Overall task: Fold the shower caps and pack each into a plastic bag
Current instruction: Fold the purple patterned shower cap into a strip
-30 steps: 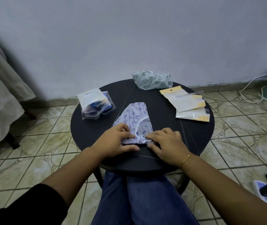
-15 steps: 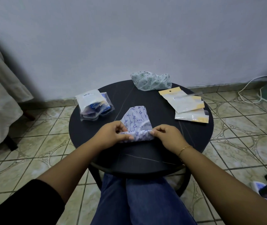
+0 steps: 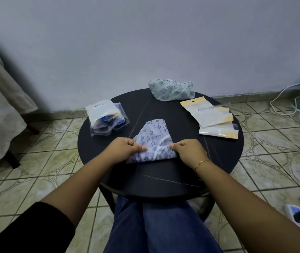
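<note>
Hands, left hand [image 3: 127, 148] and right hand [image 3: 189, 150], pinch purple-patterned shower cap [image 3: 152, 141] stretched between them.

A person sits at a round black table [image 3: 98, 161], knees in blue jeans [image 3: 156, 225] under its near edge. The left hand [image 3: 127, 148] and right hand [image 3: 189, 150] each pinch an end of a white shower cap printed with purple notes [image 3: 152, 136], its near edge rolled up between them. At far left lies a clear plastic bag stuffed with blue caps [image 3: 105, 119]; at the far rim, a crumpled pale green patterned cap [image 3: 171, 89]; at right, empty yellow-headed plastic bags [image 3: 213, 117], overlapping. A thin gold bracelet [image 3: 201, 163] circles the right wrist.
</note>
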Motion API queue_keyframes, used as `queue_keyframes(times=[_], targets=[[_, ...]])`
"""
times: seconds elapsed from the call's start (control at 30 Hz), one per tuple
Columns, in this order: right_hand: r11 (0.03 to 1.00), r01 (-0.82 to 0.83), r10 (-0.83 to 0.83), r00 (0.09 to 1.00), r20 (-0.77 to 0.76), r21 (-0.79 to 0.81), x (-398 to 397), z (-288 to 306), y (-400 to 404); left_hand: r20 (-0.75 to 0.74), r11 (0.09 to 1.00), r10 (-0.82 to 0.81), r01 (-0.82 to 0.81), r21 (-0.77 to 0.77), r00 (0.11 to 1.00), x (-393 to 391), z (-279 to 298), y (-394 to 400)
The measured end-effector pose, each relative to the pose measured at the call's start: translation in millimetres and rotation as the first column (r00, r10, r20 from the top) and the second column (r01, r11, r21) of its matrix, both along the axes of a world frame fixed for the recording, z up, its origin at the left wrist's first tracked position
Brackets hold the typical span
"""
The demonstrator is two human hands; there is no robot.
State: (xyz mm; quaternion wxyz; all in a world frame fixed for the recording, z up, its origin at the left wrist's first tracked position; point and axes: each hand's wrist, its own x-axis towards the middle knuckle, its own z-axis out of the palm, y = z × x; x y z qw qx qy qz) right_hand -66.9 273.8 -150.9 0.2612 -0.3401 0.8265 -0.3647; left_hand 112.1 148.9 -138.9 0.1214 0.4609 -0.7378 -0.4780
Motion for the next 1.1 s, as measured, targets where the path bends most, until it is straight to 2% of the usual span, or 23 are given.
queue_keyframes(times=[0.17,0.5,0.57,0.63,0.7,0.8,0.87,0.9,1.0,1.1], targets=[[0.999,0.026,-0.025,0.999,-0.025,0.043,2,3,-2,0.035,1.0,0.017,-0.017,-0.01,0.999,-2,0,1],[0.998,0.055,-0.05,0.976,-0.21,0.018,7,-9,-2,0.117,0.996,0.049,-0.039,-0.083,0.992,-13,0,2],[1.0,0.009,-0.014,0.956,-0.294,-0.017,8,-12,2,0.137,0.993,0.041,-0.025,-0.113,0.99,-14,0,3],[0.997,-0.068,0.044,0.915,-0.401,-0.046,9,-15,6,0.222,0.975,0.009,0.041,-0.219,0.975,-16,0,8],[0.99,-0.14,0.105,0.869,-0.483,-0.036,10,-18,9,0.343,0.9,0.025,0.128,-0.416,0.939,-18,0,15],[0.975,-0.219,0.199,0.793,-0.576,0.035,8,-19,12,0.384,0.686,0.047,0.25,-0.684,0.922,-16,-4,19],[0.96,-0.27,0.262,0.763,-0.591,0.076,4,-17,15,0.39,0.535,-0.092,0.376,-0.756,0.916,-17,-5,17],[0.952,-0.292,0.29,0.762,-0.578,0.093,2,-16,17,0.408,0.506,-0.183,0.441,-0.742,0.895,-17,-5,16],[0.924,-0.343,0.379,0.753,-0.538,0.171,-7,-14,24,0.437,0.604,-0.296,0.521,-0.603,0.85,-17,-5,18],[0.915,-0.351,0.403,0.765,-0.503,0.2,-10,-11,26,0.402,0.645,-0.302,0.496,-0.581,0.864,-13,-6,18]])
